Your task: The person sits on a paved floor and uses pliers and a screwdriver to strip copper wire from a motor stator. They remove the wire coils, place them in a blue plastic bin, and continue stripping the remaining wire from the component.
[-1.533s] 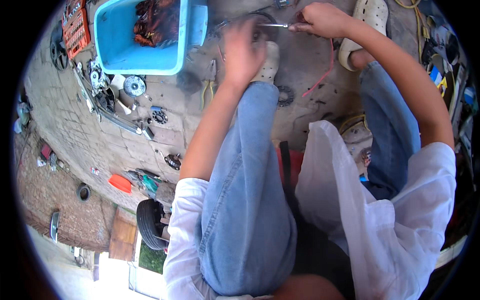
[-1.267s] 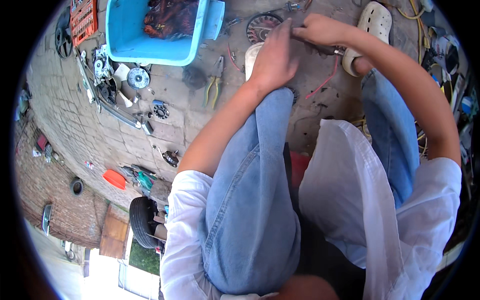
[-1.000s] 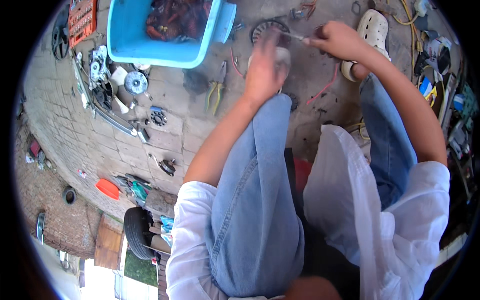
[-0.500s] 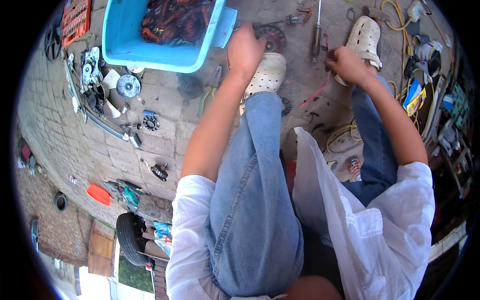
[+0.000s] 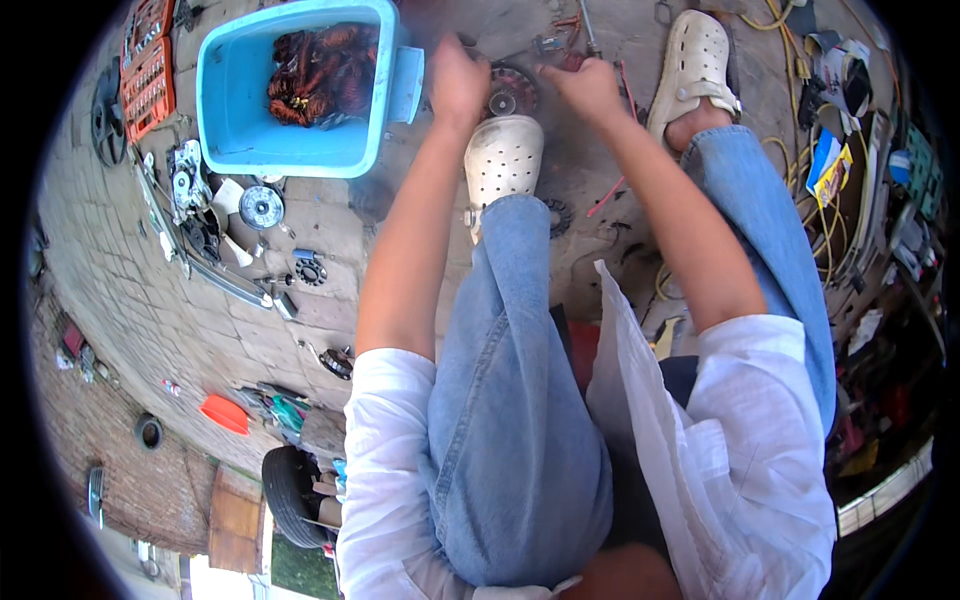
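Observation:
A round metal part with reddish windings (image 5: 514, 92) lies on the paving at the toe of my left clog (image 5: 503, 160). My left hand (image 5: 461, 86) is at its left side with the fingers curled in; whatever they grip is hidden. From the right, my right hand (image 5: 588, 92) reaches toward the same part, its fingers pinched together. What they hold is too small to make out. A long screwdriver (image 5: 590, 32) lies just beyond the right hand, and a thin red wire (image 5: 606, 197) runs along the ground beside my right forearm.
A blue plastic tub (image 5: 290, 160) with dark copper-coloured coils (image 5: 325, 75) stands at the far left. Dismantled metal parts (image 5: 262, 207) are scattered near it. An orange tool case (image 5: 148, 85) lies farther left. Yellow cables (image 5: 790, 60) and clutter crowd the right.
My right hand has moved left, from beside the right clog to close by the round part. The left hand stays next to that part. The whole view has shifted somewhat.

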`<state>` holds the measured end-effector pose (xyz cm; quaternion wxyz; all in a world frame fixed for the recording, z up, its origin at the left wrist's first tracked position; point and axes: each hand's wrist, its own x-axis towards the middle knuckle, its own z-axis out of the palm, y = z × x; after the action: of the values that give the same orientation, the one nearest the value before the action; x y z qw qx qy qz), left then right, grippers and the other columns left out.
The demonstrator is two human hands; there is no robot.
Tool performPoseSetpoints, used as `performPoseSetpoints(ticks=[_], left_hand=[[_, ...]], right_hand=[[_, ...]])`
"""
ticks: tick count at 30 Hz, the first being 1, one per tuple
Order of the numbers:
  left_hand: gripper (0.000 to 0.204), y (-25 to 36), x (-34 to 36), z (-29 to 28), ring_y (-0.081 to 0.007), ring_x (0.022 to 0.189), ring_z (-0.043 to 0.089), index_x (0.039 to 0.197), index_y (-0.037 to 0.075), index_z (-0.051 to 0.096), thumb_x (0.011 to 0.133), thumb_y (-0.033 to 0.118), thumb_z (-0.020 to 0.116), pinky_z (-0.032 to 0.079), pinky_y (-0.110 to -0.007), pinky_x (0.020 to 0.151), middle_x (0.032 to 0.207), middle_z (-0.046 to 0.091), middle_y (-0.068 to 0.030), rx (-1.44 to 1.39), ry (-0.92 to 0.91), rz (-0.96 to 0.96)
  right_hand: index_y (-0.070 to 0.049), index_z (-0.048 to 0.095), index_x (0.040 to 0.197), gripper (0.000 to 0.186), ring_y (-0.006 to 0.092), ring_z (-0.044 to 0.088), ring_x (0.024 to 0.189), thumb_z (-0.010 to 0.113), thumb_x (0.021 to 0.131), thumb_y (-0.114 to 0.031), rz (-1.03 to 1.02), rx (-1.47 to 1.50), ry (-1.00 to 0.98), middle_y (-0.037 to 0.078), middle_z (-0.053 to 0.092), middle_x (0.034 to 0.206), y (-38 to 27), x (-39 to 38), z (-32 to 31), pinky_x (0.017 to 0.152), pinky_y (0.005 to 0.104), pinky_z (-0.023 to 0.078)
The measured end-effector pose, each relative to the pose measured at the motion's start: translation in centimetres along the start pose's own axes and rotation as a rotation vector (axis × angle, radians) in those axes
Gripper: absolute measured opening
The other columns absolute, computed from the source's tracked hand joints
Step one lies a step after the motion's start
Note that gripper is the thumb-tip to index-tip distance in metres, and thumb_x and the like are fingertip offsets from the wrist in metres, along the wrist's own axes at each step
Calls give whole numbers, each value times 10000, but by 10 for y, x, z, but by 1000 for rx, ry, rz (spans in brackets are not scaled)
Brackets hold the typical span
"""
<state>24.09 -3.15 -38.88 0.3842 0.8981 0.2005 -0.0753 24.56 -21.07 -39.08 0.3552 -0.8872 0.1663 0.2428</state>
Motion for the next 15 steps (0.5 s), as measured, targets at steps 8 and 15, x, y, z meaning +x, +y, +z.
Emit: performPoseSetpoints(ticks=[8,15], left_hand=[[229,44,-6,27,-462,714,604,948,-44,462,778,72,563,486,-522,648,742,609,-291,-62,-63,330],[217,62,-81,0,-423,918,556,936,-45,466,793,70,581,455,-474,790,806,591,-259,129,-199,426]], right_hand=[[-8,638,819,244,157,572,586,645,846,-251,387,866,-71,43,627,716,-5,-25,9,526,310,451],[-13,627,934,121,164,604,635,642,857,-105,569,1125,-354,58,635,806,8,-46,-9,570,302,507]])
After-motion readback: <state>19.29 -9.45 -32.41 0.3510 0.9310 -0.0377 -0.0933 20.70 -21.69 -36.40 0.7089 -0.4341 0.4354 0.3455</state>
